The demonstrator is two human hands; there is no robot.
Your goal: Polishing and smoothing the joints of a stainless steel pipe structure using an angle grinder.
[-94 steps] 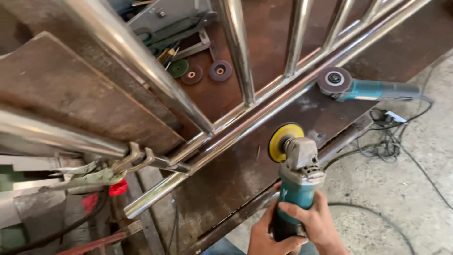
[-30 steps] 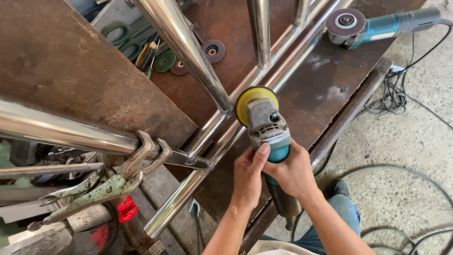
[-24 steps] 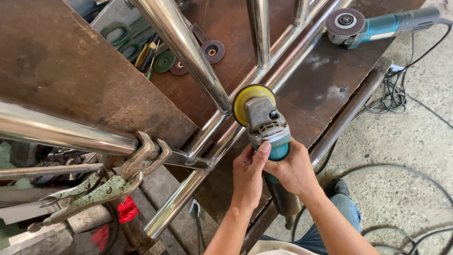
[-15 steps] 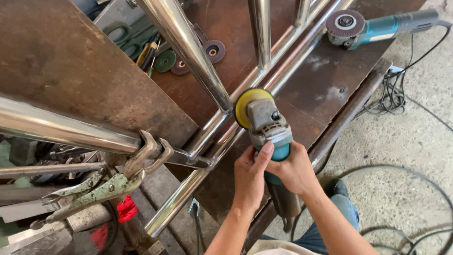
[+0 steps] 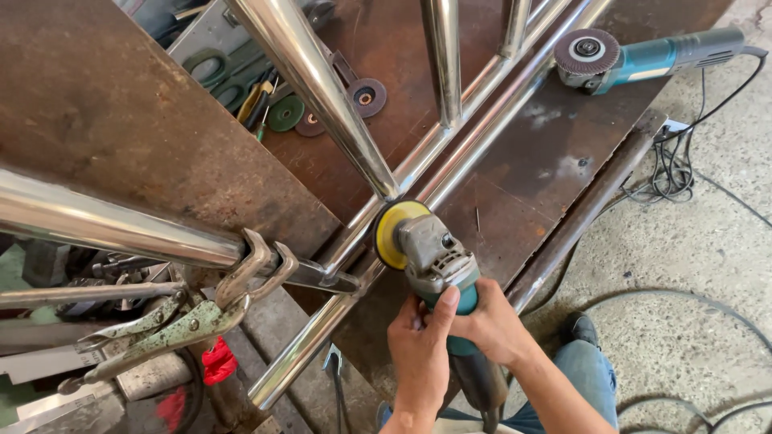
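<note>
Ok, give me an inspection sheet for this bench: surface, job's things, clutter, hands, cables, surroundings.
Surface: rusty steel table, bare patches, brown stains.
Job's things: teal grinder with yellow disc at the joint of the shiny tube frame.
Clutter: second grinder lying on the table; loose discs; locking pliers clamped on a tube.
Hands: left hand and right hand both grip the grinder body.
Cables: black cords bunched off the table edge, more looping on the floor.
Surroundings: concrete floor; tray of tools at the back.

Glossy steel tubes [image 5: 314, 88], rusty matt table [image 5: 104, 104]
</note>
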